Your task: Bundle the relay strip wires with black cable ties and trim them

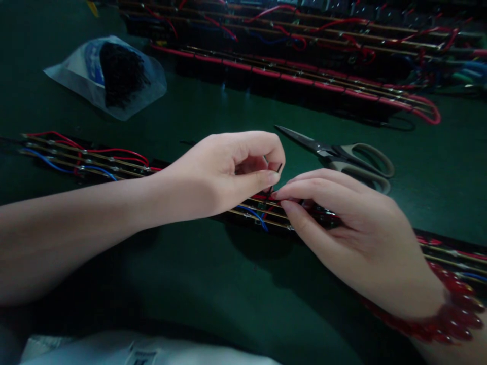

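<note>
On the dark green table a long strip of boards with red and blue wires runs from the far left under both hands, with a clear bag of black ties lying well behind it. The left hand hovers just above the strip, thumb and forefinger pressed together on a small black tie (too small to tell more). The right hand rests on the strip with fingertips pinched at the wires, scissors just behind it; the step looks like binding the wires, which calls for steady, fine threading.
</note>
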`<state>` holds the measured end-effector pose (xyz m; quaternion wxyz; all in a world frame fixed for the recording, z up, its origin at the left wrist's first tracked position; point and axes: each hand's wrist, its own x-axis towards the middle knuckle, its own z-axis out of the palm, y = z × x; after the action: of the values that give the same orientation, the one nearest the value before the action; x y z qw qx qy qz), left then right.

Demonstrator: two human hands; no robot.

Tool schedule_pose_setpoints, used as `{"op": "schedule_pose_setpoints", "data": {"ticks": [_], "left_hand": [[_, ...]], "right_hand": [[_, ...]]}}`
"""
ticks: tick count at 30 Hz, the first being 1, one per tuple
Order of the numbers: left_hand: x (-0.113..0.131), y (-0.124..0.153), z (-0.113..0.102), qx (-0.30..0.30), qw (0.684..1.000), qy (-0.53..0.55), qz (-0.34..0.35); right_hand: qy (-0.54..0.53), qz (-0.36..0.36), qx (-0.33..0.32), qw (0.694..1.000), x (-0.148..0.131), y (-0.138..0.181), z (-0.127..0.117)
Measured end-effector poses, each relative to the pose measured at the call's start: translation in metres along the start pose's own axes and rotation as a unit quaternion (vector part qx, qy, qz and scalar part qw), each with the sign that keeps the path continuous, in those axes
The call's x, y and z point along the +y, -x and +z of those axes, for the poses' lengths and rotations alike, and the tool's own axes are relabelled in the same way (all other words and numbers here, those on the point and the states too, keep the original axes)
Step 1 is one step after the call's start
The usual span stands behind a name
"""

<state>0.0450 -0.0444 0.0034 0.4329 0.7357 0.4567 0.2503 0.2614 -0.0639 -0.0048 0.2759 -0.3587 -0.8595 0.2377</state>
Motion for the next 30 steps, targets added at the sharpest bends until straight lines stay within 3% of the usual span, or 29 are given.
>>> {"op": "schedule_pose_setpoints", "data": {"ticks": [19,24,30], "left_hand": [[-0.0021,0.0008,0.0013,0.000,1.000,-0.016,-0.021],[-0.0032,0.0007,0.0014,-0.005,1.000,0.011,-0.017],[0.0000,0.0006,-0.0016,-0.019,0.999,-0.028,0.000]], "right_hand": [[0.001,-0.012,0.004,1.000,-0.0025,-0.0012,-0.0024],[0.008,-0.006,-0.003,1.000,-0.0024,-0.0023,-0.0025],[0.006,-0.010,0.004,1.000,-0.0023,-0.0016,-0.0017]]}}
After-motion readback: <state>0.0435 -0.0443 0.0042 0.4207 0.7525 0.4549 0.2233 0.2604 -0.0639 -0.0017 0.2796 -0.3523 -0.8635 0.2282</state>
